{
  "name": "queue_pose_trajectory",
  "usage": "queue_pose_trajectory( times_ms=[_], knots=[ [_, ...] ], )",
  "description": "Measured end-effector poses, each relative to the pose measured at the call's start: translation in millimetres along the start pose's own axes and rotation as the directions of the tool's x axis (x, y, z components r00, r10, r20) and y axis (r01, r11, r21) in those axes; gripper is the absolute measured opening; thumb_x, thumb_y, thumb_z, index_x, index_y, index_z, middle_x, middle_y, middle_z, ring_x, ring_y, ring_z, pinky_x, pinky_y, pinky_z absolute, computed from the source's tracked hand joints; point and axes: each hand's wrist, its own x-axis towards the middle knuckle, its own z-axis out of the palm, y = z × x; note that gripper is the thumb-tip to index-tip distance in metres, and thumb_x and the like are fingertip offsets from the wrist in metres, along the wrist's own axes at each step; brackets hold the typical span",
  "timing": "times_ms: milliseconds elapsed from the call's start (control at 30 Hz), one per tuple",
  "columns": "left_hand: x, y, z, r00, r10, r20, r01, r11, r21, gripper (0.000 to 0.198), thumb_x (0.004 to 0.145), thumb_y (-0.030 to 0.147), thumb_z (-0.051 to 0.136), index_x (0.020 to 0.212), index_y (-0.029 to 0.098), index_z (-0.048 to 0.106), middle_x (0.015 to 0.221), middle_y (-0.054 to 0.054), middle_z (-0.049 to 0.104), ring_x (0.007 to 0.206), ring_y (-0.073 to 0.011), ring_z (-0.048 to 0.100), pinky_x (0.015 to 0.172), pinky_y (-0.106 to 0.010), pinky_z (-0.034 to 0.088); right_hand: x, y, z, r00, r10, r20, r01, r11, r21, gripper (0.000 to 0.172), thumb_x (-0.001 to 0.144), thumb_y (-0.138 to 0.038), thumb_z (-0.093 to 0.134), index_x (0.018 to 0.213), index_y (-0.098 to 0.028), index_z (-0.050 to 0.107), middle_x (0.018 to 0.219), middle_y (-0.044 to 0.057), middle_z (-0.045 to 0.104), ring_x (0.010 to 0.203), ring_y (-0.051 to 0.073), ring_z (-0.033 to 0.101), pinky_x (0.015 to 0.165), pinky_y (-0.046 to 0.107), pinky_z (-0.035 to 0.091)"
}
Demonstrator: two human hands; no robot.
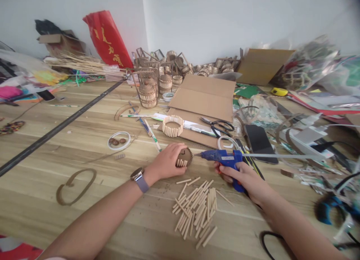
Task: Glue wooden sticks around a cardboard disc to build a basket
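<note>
Presently, just beyond the stick pile (197, 205), left hand (168, 160) is pinching brown disc (185, 154) (presumably light, stiff, pegs (182, 163) fragile; best held by rim), right-hand fingers (232, 172) gripping glue gun (225, 157).

Blue glue gun (218, 155) near brown disc (185, 154)

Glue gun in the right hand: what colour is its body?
Blue; the glue gun shows best in the head view.
</note>
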Motion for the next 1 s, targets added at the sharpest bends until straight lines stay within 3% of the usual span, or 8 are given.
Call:
queue_pose_trajectory(
  times_ms=[200,333,467,767,1000],
  knots=[
    [1,-1,-0.2,1.0,-0.001,0.012,0.001,1.0,-0.004,0.063,0.069,0.019,0.068,0.127,0.016,0.044,0.133,-0.016,0.052,0.127,-0.0309,0.047,0.109,-0.049,0.039,-2,6,1,0.997,-0.081,0.006,0.079,0.951,-0.3,0.043,0.072,-0.062,0.065,0.073,-0.019,0.069,0.063,0.002,0.064,0.054,0.015,0.054,0.051,0.026,0.045],
    [0,-1,0.2,1.0,-0.012,0.009,0.012,1.0,-0.009,0.062,0.069,0.019,0.068,0.126,0.016,0.046,0.133,-0.016,0.052,0.127,-0.0315,0.047,0.109,-0.049,0.038,-1,9,5,0.976,-0.192,0.106,0.219,0.881,-0.419,0.046,0.076,-0.057,0.062,0.102,-0.02,0.073,0.087,0.005,0.075,0.079,0.024,0.067,0.075,0.036,0.055],
    [0,-1,1.0,1.0,-0.009,-0.001,0.009,1.0,-0.008,0.062,0.068,0.018,0.067,0.126,0.018,0.045,0.133,-0.015,0.052,0.127,-0.0308,0.046,0.109,-0.049,0.038,-1,10,8,0.966,-0.226,0.128,0.259,0.808,-0.53,0.046,0.081,-0.053,0.056,0.109,-0.02,0.072,0.091,0.006,0.077,0.081,0.026,0.07,0.076,0.039,0.057],
    [0,-1,0.3,1.0,-0.004,-0.004,0.004,1.0,-0.009,0.062,0.068,0.018,0.067,0.126,0.017,0.045,0.132,-0.015,0.052,0.126,-0.031,0.047,0.109,-0.049,0.038,-4,7,15,0.945,-0.29,0.151,0.323,0.756,-0.569,0.035,0.085,-0.044,0.055,0.106,-0.022,0.073,0.102,0.005,0.076,0.094,0.028,0.07,0.087,0.04,0.054],
    [-1,-1,0.3,1.0,0.0,-0.003,0.0,1.0,-0.003,0.062,0.068,0.019,0.068,0.126,0.015,0.046,0.131,-0.016,0.052,0.126,-0.031,0.047,0.109,-0.047,0.038,-3,11,15,0.944,-0.296,0.15,0.326,0.748,-0.579,0.032,0.085,-0.042,0.056,0.107,-0.025,0.072,0.103,0.005,0.075,0.094,0.028,0.069,0.088,0.042,0.053]
  ],
)
